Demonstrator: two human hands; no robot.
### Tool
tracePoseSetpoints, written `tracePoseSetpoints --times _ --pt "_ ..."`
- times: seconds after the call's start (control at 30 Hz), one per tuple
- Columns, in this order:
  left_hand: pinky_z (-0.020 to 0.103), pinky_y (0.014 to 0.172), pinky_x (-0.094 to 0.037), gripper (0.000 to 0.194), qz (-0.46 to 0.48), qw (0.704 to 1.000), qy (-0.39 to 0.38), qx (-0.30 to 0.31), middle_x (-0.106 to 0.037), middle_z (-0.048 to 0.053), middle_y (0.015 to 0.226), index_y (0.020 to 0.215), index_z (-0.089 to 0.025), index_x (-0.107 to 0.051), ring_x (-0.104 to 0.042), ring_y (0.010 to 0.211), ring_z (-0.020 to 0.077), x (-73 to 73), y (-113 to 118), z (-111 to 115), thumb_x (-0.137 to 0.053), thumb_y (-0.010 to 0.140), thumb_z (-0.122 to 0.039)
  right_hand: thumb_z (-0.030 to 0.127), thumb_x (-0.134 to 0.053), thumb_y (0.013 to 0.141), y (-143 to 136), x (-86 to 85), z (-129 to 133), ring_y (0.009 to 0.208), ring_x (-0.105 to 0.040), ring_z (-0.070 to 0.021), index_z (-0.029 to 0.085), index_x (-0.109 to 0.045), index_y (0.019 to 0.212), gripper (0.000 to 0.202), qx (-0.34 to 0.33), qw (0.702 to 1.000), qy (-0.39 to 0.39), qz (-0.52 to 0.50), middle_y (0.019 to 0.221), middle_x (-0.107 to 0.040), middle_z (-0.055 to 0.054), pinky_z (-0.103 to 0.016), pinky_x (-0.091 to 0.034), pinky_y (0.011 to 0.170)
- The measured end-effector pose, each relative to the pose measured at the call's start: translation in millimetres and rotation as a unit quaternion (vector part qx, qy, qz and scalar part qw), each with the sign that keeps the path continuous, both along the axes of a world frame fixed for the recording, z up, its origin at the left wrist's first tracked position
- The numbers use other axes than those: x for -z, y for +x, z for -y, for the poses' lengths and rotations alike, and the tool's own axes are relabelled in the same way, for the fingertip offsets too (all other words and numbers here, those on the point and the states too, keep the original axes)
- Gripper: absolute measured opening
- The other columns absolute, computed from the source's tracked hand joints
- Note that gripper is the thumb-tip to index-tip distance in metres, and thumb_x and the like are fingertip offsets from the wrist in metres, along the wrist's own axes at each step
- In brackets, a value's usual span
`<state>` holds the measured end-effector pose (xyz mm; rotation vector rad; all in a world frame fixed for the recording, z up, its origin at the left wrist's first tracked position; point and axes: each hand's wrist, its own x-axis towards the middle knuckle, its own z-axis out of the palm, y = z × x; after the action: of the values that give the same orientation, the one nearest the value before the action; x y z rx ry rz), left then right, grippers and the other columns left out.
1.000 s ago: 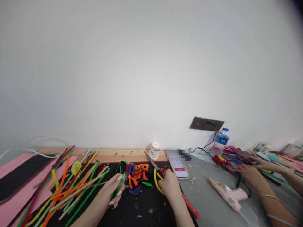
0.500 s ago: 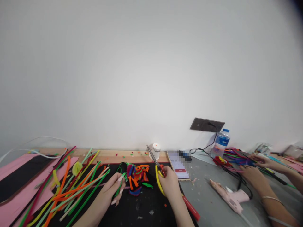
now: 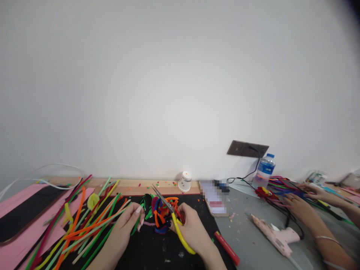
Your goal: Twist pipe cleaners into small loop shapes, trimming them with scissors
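My left hand point(image 3: 129, 219) has its fingers closed on a green pipe cleaner point(image 3: 135, 226). Scissors with yellow handles point(image 3: 181, 238) are in my right hand point(image 3: 189, 224), blades aimed up and to the left. Those blades pass over a bundle of bent pipe cleaners point(image 3: 159, 217) in orange, blue and purple on the black mat. Several green curled pieces point(image 3: 146, 204) lie between my left hand and the bundle. The scissor tips are apart from the pipe cleaner in my left hand.
Loose pipe cleaners point(image 3: 92, 228) spread across the left side. A white paper cup point(image 3: 185, 181) stands at the back near a phone point(image 3: 215, 200). Further right are a red tube-like object point(image 3: 226, 248), a pink glue gun point(image 3: 274, 233), a water bottle point(image 3: 263, 170) and a co-worker's hands point(image 3: 298, 206).
My right hand has moved left with the scissors, bringing the blades from in front of the cup to over the coloured bundle. My left hand has shifted slightly left.
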<state>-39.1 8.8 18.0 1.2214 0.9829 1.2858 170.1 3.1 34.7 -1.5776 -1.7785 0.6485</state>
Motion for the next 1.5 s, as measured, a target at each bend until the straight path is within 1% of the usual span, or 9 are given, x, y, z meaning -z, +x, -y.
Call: tracePoseSetpoints --times 0.1,0.2,0.33,0.67,0.83,0.97,1.13,1.3,1.5 --pt "0.022 0.054 -0.035 0.03 -0.004 1.0 0.014 -0.01 -0.047 -0.006 0.054 0.063 -0.02 -0.049 -0.041 0.052 0.0125 -3.1 -1 0 -0.055 0.075 -0.047 0.026 -0.064 0.061 -5 -0.4 6 0.057 -0.041 -0.011 0.019 -0.048 0.069 0.019 -0.015 0.998 0.013 0.068 0.067 -0.052 0.002 -0.019 -0.026 0.049" --pt "0.023 0.053 -0.035 0.031 -0.002 1.0 0.017 -0.006 -0.047 -0.005 0.053 0.061 -0.021 -0.049 -0.041 0.052 0.0133 -3.8 -1 1 -0.055 0.074 -0.048 0.031 -0.064 0.063 -10 -1.1 11 0.054 -0.039 -0.0096 0.018 -0.05 0.065 0.019 -0.03 0.99 0.012 0.134 0.065 -0.053 0.003 -0.02 -0.022 0.047" --pt "0.022 0.053 -0.035 0.031 -0.001 1.0 0.011 0.004 -0.048 -0.005 0.054 0.06 -0.021 -0.049 -0.041 0.053 0.0134 -2.8 0 1 -0.053 0.076 -0.047 0.04 -0.064 0.064 -14 0.0 14 0.05 -0.036 -0.0082 0.018 -0.051 0.063 0.025 -0.055 0.983 -0.001 0.176 0.061 -0.053 0.003 -0.02 -0.02 0.045" --pt "0.022 0.052 -0.034 0.029 0.001 0.999 0.014 0.037 -0.049 -0.005 0.056 0.062 -0.02 -0.049 -0.041 0.052 0.0125 6.5 0 -1 -0.051 0.079 -0.044 0.044 -0.065 0.063 -15 6.1 14 0.047 -0.035 -0.0076 0.018 -0.052 0.06 0.029 -0.051 0.978 -0.008 0.203 0.057 -0.054 0.004 -0.02 -0.017 0.043" --pt "0.022 0.052 -0.035 0.03 0.0 1.0 0.015 0.026 -0.049 -0.005 0.055 0.06 -0.02 -0.05 -0.041 0.052 0.013 2.6 -1 0 -0.052 0.078 -0.045 0.047 -0.065 0.061 -15 6.4 12 0.049 -0.039 -0.0093 0.019 -0.053 0.062 0.031 -0.05 0.974 -0.002 0.222 0.06 -0.056 0.003 -0.02 -0.018 0.044" --pt "0.022 0.052 -0.035 0.032 -0.005 1.0 0.022 0.01 -0.048 -0.005 0.053 0.058 -0.02 -0.049 -0.041 0.052 0.0133 -1.3 -1 0 -0.052 0.076 -0.047 0.045 -0.065 0.061 -15 6.1 12 0.051 -0.043 -0.0107 0.02 -0.053 0.066 0.028 -0.056 0.973 -0.002 0.222 0.063 -0.058 0.002 -0.021 -0.019 0.045" --pt "0.022 0.052 -0.035 0.031 -0.006 1.0 0.023 0.013 -0.048 -0.005 0.054 0.059 -0.02 -0.05 -0.042 0.052 0.0135 0.8 -1 -1 -0.052 0.077 -0.046 0.044 -0.065 0.061 -16 5.4 13 0.054 -0.046 -0.0119 0.02 -0.054 0.07 0.028 -0.056 0.974 -0.004 0.218 0.068 -0.06 0.002 -0.021 -0.021 0.046" --pt "0.023 0.054 -0.036 0.031 -0.031 0.999 0.025 0.032 -0.049 -0.005 0.056 0.061 -0.02 -0.05 -0.043 0.053 0.0136 6.5 0 -1 -0.048 0.08 -0.044 0.045 -0.066 0.062 -16 5.8 14 0.052 -0.042 -0.0101 0.02 -0.054 0.068 0.029 -0.058 0.977 -0.013 0.203 0.065 -0.058 0.003 -0.02 -0.021 0.045" --pt "0.023 0.054 -0.036 0.03 -0.022 0.999 0.025 0.04 -0.05 -0.005 0.056 0.062 -0.02 -0.051 -0.043 0.054 0.0136 6.0 0 0 -0.048 0.08 -0.044 0.046 -0.068 0.06 -17 9.1 14 0.05 -0.04 -0.0086 0.018 -0.054 0.063 0.032 -0.045 0.977 -0.016 0.207 0.061 -0.055 0.004 -0.019 -0.018 0.043"
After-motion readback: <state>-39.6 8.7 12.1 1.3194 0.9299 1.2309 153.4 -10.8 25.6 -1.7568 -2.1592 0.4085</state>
